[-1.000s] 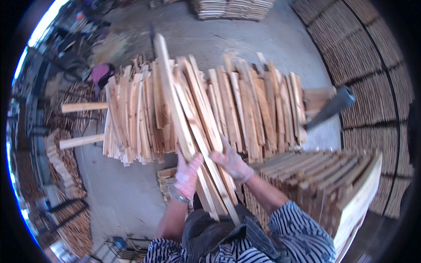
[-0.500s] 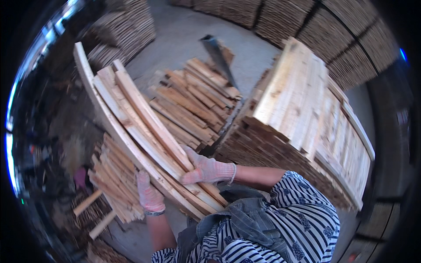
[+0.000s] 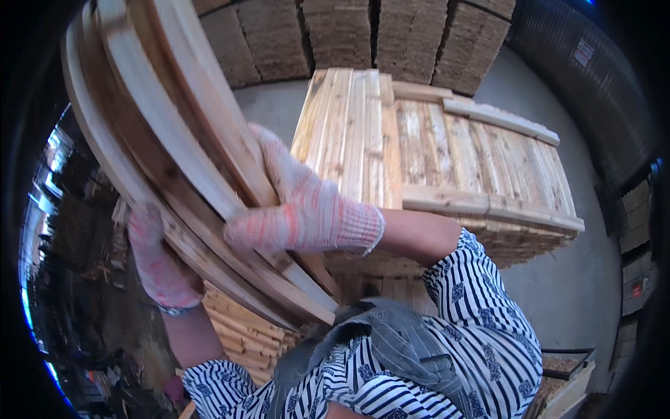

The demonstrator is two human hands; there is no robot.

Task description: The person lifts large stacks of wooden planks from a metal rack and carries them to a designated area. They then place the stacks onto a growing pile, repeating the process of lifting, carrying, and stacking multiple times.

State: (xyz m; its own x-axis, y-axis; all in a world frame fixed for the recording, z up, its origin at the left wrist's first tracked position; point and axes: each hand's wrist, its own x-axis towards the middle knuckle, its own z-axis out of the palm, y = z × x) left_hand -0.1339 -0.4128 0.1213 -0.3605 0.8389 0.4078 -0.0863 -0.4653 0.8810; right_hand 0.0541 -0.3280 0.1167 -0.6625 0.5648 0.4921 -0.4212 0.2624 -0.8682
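Gripping slats point(image 3: 178, 150) between left hand point(image 3: 162, 262) and right hand point(image 3: 300, 202), both gloved.
Closed around the outer edge with the left hand; clamped from the opposite side with the right, thumb laid across the top. Fanned out well beyond the hands, with gaps between; close to the apron point(image 3: 401, 342) at the near ends, contact unclear. Just right of the right hand, a board stack point(image 3: 433, 143); below the left hand, a stick pile point(image 3: 244, 328); farther beyond, tall wood bundles point(image 3: 342, 42). At risk of losing a middle slat: apparently secured by side pressure alone, so liable to slide out under a slackened or uneven squeeze. Liable, too, to clip the board stack with overhanging ends in a wide swing.
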